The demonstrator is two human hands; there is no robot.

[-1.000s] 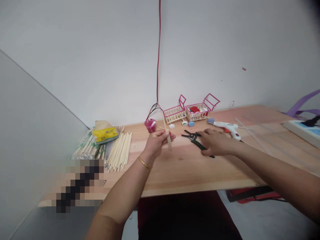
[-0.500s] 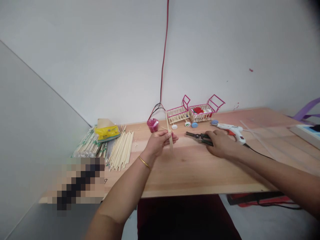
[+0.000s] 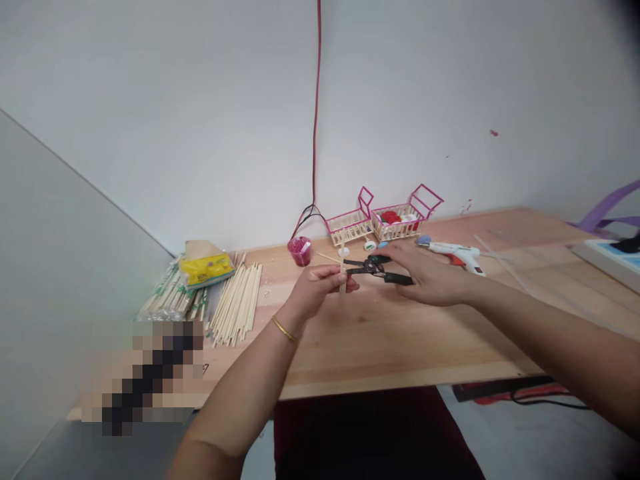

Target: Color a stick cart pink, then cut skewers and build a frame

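A few light sticks (image 3: 343, 251) are held roughly upright in the left hand (image 3: 326, 283), pinched above the table (image 3: 365, 353). Dark pliers (image 3: 371, 267) are gripped in the right hand (image 3: 424, 272), jaws at the sticks; contact can't be told. No cut is shown yet. 2 items look assembled behind: left cart (image 3: 351, 231), right cart (image 3: 399, 231). Loose sticks (image 3: 237, 303) are left unused, seemingly.
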